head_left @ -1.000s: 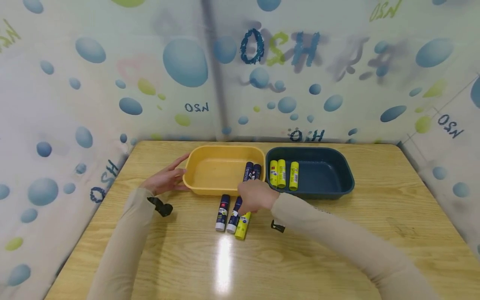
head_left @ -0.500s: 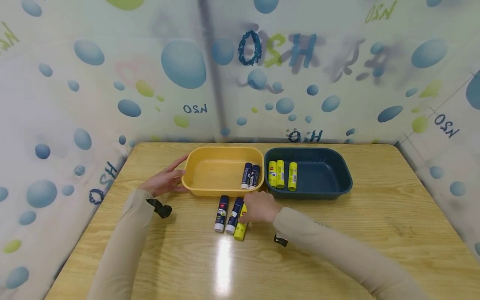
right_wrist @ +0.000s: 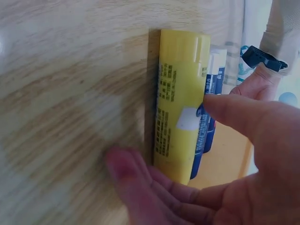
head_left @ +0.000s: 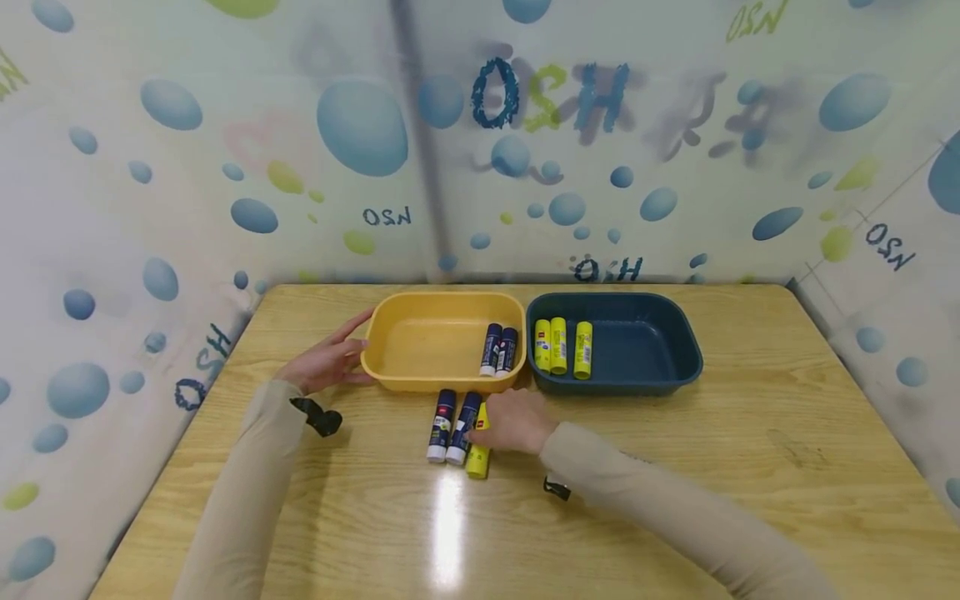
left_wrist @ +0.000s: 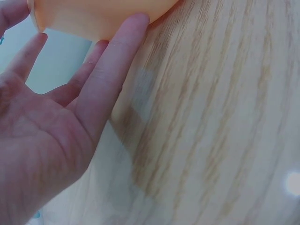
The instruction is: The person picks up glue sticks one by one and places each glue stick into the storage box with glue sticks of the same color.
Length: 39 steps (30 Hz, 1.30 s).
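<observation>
A yellow glue stick (head_left: 477, 464) lies on the table, partly under my right hand (head_left: 516, 421). In the right wrist view, the thumb (right_wrist: 229, 108) is at one side of the yellow glue stick (right_wrist: 180, 108) and the fingers curl round the other side and its end. Two dark blue glue sticks (head_left: 441, 427) lie to its left. My left hand (head_left: 322, 364) has its fingers spread against the left end of the yellow basin (head_left: 369, 367); in the left wrist view extended fingertips touch the basin (left_wrist: 89, 21). Two dark blue glue sticks (head_left: 491, 350) lie inside that basin.
A dark blue basin (head_left: 686, 379) stands directly right of the yellow one, with several yellow glue sticks (head_left: 583, 350) at its left end. Both basins are near the back edge of the wooden table (head_left: 675, 467), before a patterned wall covering (head_left: 480, 167).
My right hand has come down and back from the yellow basin's front rim onto the yellow glue stick, which has turned slightly. The left hand stays at the basin.
</observation>
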### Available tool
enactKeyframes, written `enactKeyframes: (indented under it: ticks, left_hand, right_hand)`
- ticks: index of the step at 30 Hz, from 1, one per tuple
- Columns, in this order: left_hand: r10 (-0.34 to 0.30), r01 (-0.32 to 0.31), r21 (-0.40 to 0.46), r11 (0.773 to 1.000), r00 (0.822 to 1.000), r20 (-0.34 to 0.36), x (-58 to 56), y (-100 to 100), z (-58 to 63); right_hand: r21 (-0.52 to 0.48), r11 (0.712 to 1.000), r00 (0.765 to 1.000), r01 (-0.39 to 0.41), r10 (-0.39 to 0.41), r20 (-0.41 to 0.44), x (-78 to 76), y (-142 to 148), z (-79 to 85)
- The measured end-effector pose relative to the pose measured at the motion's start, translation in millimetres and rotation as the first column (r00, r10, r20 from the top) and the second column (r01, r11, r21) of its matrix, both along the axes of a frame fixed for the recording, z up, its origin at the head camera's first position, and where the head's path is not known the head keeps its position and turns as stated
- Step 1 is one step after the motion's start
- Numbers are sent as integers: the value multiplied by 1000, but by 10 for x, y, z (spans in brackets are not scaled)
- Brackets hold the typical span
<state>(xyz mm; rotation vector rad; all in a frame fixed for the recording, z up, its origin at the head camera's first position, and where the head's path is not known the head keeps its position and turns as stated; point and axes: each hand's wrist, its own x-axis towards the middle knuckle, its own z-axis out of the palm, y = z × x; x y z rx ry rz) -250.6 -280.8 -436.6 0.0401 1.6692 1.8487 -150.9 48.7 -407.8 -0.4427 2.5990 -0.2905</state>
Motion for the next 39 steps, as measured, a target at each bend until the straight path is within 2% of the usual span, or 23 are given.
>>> enactKeyframes:
  ticks: [4, 9, 14, 17, 27, 35, 39]
  left_hand:
    - [0, 0, -1, 1000, 1000, 3, -10, -1, -3]
    - [2, -2, -16, 1000, 1000, 0, -16, -5, -9]
    - [4, -4, -15, 1000, 1000, -5, -17, -3, -18]
    - [5, -5, -11, 1000, 1000, -7, -14, -2, -17]
    - [8, -8, -12, 1000, 1000, 6, -4, 13, 0]
    - [12, -12, -11, 1000, 1000, 11, -8, 1, 8]
    - [11, -11, -7, 1000, 1000, 14, -6, 2, 6]
  right_hand:
    - [-22, 999, 999, 28, -27, 25, -10, -7, -39]
    - [-83, 993, 992, 81, -72, 103, -31, 13, -62]
    - [-227, 953, 956, 201, -140, 259, -59, 49, -59]
    - [-276, 930, 937, 245, -154, 313, -70, 69, -58]
    - [-319, 921, 933, 223, -107, 343, -55, 125, -55]
    - [-338, 919, 913, 202, -52, 405, -39, 154, -18]
    - [-347, 920, 913, 182, -26, 408, -24, 166, -14]
